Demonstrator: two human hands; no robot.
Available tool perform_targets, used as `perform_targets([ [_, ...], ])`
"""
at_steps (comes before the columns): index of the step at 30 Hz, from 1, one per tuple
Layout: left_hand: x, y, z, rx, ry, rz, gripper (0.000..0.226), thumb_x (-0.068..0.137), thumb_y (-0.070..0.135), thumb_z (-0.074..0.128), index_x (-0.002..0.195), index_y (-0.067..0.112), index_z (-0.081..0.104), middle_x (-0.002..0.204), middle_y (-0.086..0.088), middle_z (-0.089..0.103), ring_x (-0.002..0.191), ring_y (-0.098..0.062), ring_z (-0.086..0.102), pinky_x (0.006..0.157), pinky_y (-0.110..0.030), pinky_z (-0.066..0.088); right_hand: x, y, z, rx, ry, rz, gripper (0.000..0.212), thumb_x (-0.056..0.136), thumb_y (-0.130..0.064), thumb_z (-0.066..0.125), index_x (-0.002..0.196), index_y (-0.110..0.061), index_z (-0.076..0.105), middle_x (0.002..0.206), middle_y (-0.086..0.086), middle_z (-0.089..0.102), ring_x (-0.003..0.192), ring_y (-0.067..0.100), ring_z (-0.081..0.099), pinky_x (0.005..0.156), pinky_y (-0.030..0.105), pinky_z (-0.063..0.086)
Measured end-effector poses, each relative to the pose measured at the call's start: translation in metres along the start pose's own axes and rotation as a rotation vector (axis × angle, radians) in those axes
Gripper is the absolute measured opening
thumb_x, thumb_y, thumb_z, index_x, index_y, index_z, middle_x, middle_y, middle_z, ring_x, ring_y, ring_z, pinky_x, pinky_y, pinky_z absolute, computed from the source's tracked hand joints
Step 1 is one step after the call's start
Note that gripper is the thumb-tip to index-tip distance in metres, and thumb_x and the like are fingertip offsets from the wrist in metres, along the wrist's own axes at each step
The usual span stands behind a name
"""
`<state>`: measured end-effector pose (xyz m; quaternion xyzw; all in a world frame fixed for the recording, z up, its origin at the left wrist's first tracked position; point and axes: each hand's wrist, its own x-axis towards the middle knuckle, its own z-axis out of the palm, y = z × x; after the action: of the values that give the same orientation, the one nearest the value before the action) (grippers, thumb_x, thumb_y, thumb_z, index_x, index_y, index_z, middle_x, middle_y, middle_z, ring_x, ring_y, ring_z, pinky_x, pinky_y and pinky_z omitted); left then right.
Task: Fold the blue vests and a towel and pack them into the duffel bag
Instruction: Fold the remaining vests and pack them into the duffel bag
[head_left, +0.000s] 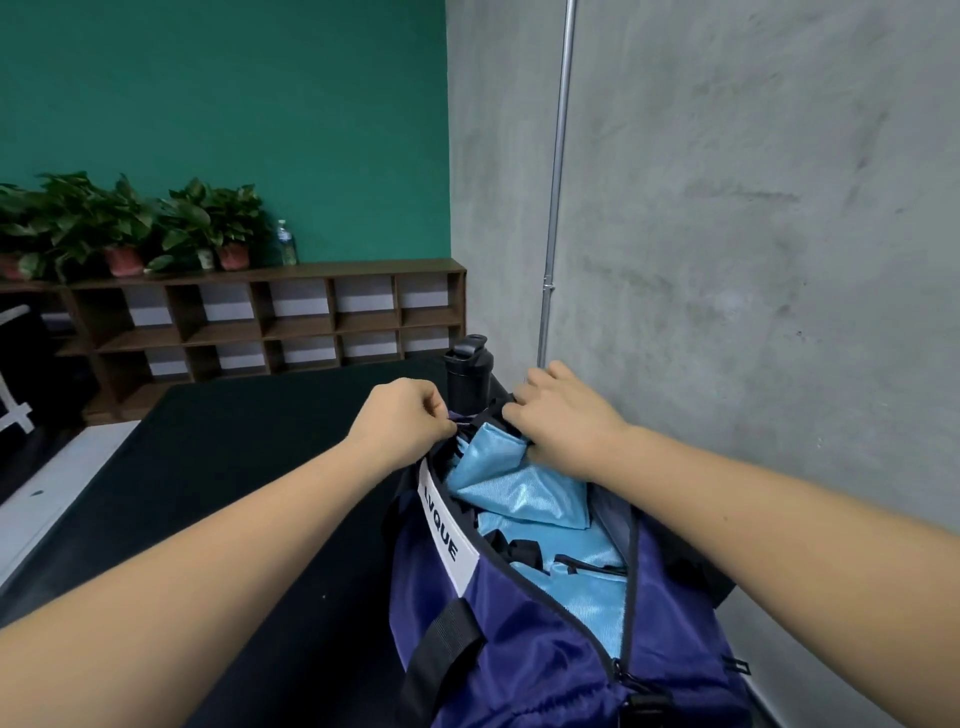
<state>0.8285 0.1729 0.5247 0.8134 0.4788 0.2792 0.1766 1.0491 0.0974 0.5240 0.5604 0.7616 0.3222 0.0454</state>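
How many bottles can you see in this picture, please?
2. A clear water bottle stands on the wooden shelf beside the potted plants; a black bottle stands on the dark table just beyond the duffel bag. More could be hidden behind the bag.

One head-worn, wide-angle view faces forward and down toward a room corner. The duffel bag (519, 649) lies close beneath the lens. The shelf (291, 328) stands well beyond.

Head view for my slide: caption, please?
Left hand and right hand grip the far end of the open navy duffel bag holding blue vests.
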Motion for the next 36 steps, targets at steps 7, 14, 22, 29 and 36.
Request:
perform_targets([
  [7, -0.055, 0.042, 0.024, 0.26, 0.118, 0.869, 0.019, 0.086, 0.019, 0.068, 0.103, 0.021, 0.059, 0.102, 0.002, 0.054, 0.091, -0.021, 0.053, 0.077, -0.036, 0.046, -0.014, 0.021, -0.012, 0.254, -0.247, 0.444, 0.061, 0.085, -0.051, 0.081, 0.124, -0.016, 0.05, 0.125, 0.011, 0.059, 0.115, 0.035, 0.06, 0.081, 0.039, 0.043],
  [14, -0.038, 0.034, 0.068, 0.786, -0.145, 0.706, 0.046, 0.097, 0.024, 0.062, 0.141, 0.024, 0.054, 0.14, -0.002, 0.055, 0.129, -0.027, 0.051, 0.104, -0.042, 0.043, -0.019, 0.034, -0.02, 0.351, -0.265, 0.554, 0.006, 0.098, -0.015, 0.06, 0.102, -0.016, 0.064, 0.109, 0.015, 0.068, 0.094, 0.038, 0.066, 0.071, 0.035, 0.047],
  [22, -0.036, 0.048, 0.099, 1.124, -0.318, 0.55, 0.069, 0.113, 0.049, 0.029, 0.171, 0.018, 0.007, 0.154, -0.015, 0.051, 0.141, -0.034, 0.045, 0.118, -0.044, 0.026, -0.015, 0.038, -0.045, 0.461, -0.067, 0.598, 0.011, 0.094, -0.011, 0.052, 0.098, -0.018, 0.059, 0.096, 0.012, 0.064, 0.086, 0.038, 0.061, 0.068, 0.037, 0.047],
  [29, -0.008, 0.054, 0.097, 0.911, -0.58, 0.35, 0.077, 0.108, 0.06, 0.035, 0.17, 0.037, -0.004, 0.175, -0.01, 0.024, 0.154, -0.034, 0.036, 0.122, -0.046, 0.031, -0.018, 0.043, -0.046, 0.483, -0.013, 0.58, 0.008, 0.095, -0.013, 0.052, 0.094, -0.019, 0.057, 0.088, 0.01, 0.064, 0.083, 0.038, 0.06, 0.06, 0.036, 0.043],
  [36, 0.008, 0.045, 0.105, 0.75, -0.539, 0.346, 0.065, 0.113, 0.029, 0.041, 0.171, 0.023, 0.013, 0.173, -0.008, 0.027, 0.151, -0.034, 0.041, 0.12, -0.049, 0.038, -0.023, 0.04, -0.048, 0.509, 0.01, 0.57, 0.007, 0.096, -0.014, 0.055, 0.094, -0.018, 0.06, 0.085, 0.008, 0.066, 0.081, 0.036, 0.062, 0.061, 0.036, 0.046],
])
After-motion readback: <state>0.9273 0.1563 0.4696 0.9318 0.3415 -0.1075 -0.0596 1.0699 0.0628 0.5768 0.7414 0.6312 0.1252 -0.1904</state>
